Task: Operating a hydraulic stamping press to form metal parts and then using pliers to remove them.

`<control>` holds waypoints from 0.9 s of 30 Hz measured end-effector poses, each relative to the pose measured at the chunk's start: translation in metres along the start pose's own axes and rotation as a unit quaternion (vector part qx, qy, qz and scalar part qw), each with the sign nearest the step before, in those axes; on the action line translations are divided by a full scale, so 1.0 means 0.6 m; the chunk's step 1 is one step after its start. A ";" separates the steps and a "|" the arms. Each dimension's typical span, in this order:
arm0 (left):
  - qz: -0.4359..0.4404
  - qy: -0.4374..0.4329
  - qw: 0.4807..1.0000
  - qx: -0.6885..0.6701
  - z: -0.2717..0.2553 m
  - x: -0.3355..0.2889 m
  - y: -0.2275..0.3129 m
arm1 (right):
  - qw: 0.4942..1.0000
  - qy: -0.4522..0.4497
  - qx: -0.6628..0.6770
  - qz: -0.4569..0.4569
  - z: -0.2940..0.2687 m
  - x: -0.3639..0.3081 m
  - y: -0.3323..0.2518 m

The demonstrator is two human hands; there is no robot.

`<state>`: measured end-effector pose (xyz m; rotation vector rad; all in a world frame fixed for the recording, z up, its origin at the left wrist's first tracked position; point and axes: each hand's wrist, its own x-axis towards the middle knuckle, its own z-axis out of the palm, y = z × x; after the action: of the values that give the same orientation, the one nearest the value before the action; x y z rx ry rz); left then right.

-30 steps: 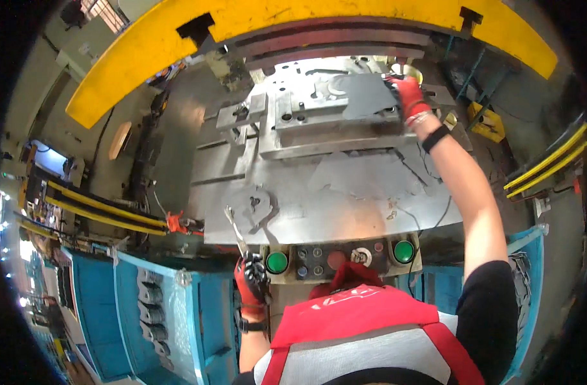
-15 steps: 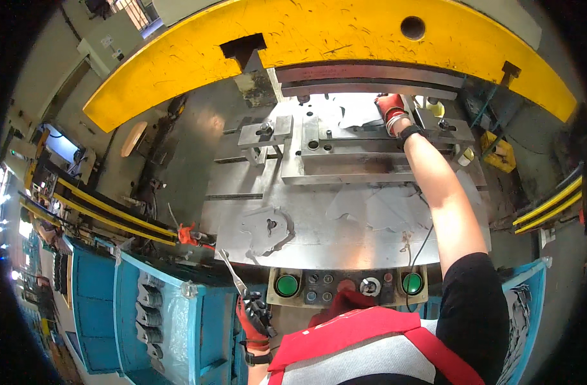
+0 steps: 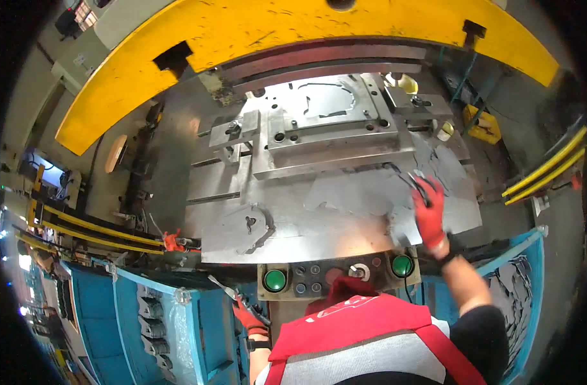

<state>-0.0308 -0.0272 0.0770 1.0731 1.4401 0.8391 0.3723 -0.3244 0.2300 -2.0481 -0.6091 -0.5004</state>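
My right hand, in a red glove with dark fingertips, is over the right part of the steel press table. Its fingers look stretched and apart, touching or just above thin grey metal sheets; motion blurs them somewhat. At the lower left my left hand, also gloved in red, is closed around a pair of pliers whose silver jaws point up and left. A flat metal sheet lies on the lower die. One shaped metal piece rests at the table's front left.
The yellow press beam spans the top, above the die. A control panel with green buttons is at the table's front edge. Blue bins with stacked metal parts stand left, another right. A yellow crate sits behind right.
My right hand has come out of the die area, back toward me over the table's right side. The sheet it was at stays on the die. My left hand keeps the pliers; the view has shifted.
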 end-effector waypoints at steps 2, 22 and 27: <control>0.075 0.021 0.991 0.105 -0.039 0.059 -0.128 | 0.984 0.064 0.002 0.168 -0.049 -0.101 0.035; -0.111 -0.084 0.977 0.162 0.106 -0.015 -0.036 | 0.885 -0.044 0.170 0.431 0.009 -0.426 0.249; 0.009 -0.106 0.979 0.175 0.066 0.062 -0.146 | 0.889 -0.066 0.147 0.429 0.007 -0.434 0.263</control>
<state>-0.0057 -0.0247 -0.0228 1.3981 1.4276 0.4734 0.2594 -0.4523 -0.0226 -1.8333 0.1791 0.2466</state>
